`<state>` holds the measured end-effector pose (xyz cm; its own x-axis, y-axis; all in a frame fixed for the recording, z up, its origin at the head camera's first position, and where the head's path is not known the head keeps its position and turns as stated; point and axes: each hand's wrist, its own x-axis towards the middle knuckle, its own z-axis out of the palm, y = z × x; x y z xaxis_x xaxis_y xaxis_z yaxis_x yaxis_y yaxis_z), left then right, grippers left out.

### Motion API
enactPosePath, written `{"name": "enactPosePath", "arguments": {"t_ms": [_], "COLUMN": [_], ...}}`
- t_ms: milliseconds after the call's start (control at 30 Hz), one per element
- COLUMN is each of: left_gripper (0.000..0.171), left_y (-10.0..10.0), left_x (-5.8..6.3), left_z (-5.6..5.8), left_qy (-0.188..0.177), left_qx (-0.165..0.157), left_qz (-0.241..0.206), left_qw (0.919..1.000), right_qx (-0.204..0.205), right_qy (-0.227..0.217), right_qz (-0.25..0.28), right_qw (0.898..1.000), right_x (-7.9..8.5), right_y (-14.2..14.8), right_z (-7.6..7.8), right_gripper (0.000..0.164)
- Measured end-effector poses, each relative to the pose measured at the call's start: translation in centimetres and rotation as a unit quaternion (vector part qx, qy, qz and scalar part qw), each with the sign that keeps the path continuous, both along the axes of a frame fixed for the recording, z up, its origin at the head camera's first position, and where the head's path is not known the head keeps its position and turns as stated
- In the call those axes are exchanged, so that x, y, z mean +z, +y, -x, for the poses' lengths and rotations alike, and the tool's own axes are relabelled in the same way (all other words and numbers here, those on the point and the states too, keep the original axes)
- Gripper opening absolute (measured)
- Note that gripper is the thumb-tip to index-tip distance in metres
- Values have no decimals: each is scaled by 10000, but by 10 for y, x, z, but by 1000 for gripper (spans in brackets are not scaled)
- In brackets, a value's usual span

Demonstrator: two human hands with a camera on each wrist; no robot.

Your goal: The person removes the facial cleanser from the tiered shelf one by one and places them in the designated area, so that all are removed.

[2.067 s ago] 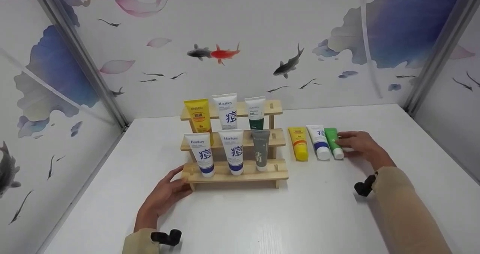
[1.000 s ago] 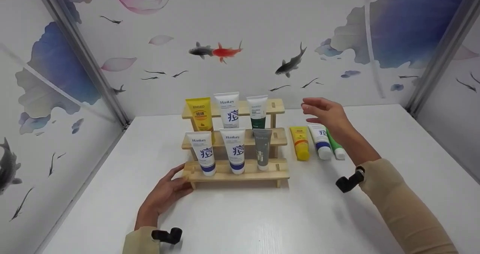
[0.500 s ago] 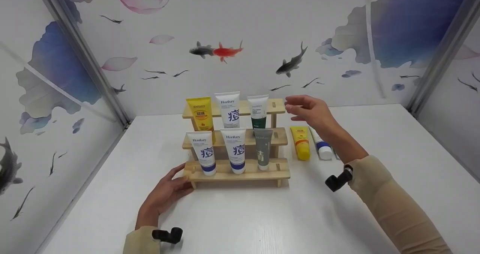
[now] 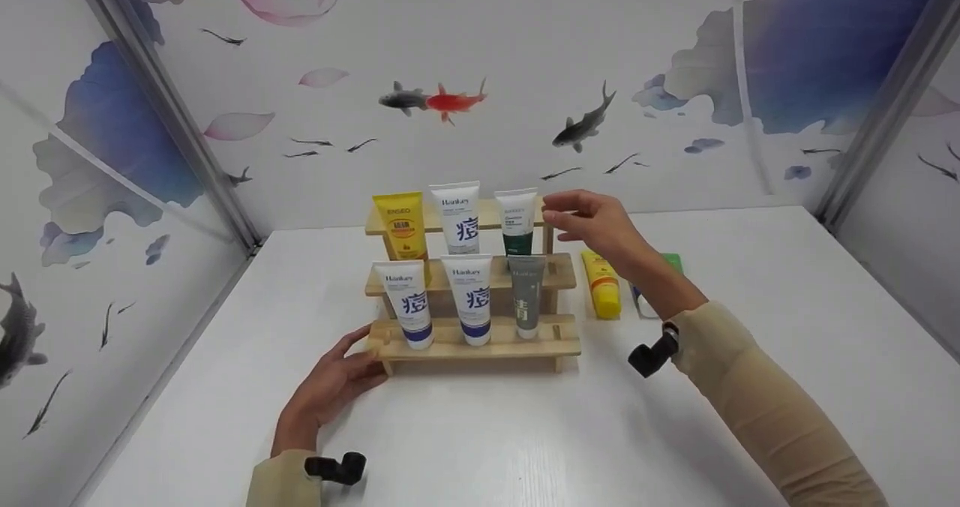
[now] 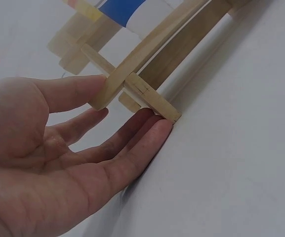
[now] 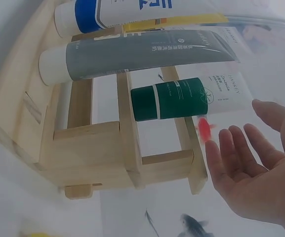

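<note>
A three-tier wooden display rack (image 4: 450, 351) holds several squeeze tubes standing cap down. My left hand (image 4: 330, 387) holds the rack's front left corner; in the left wrist view its thumb is on the plank end and its fingertips are at the leg (image 5: 154, 96). My right hand (image 4: 592, 229) is beside the upper right of the rack, fingers loosely bent and nothing in them. Nearest to it is a white tube with a dark green lower part (image 4: 517, 222). In the right wrist view the fingertips stand just short of that tube's flat end (image 6: 231, 91). A grey tube (image 4: 527, 297) stands in front.
Two white-and-blue tubes (image 4: 469, 301) share the front row with the grey one. A yellow tube (image 4: 400, 226) and another white tube (image 4: 456, 218) stand behind. Right of the rack lie a yellow tube (image 4: 602, 286), a green tube (image 4: 673, 260) and a white-blue tube, partly hidden by my right arm.
My right hand has left the green tube on the table, risen, and moved left to the rack's upper right. My left hand stays at the rack's corner.
</note>
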<state>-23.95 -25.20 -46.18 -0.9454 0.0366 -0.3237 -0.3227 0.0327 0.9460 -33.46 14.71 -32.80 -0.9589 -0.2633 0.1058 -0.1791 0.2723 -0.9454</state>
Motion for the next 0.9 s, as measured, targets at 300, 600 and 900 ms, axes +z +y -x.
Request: {"name": "enactPosePath", "arguments": {"t_ms": [300,600,900], "left_gripper": [58,59,60], "left_y": [-2,0,0], "left_x": [1,-1,1], "left_z": [-2,0,-1], "left_qy": [97,66,41], "left_qx": [-86,-8,7], "left_qz": [-94,-58,-61], "left_qw": [9999,10000,10000], "right_qx": [-126,-159,-164], "right_qy": [-303,-449,-298], "right_qz": [73,77,199], "right_qw": [9994,9988,9992], "right_x": [1,0,-3], "right_y": [-15,-25,-30], "right_z": [6,11,15], "right_gripper": [44,43,39]}}
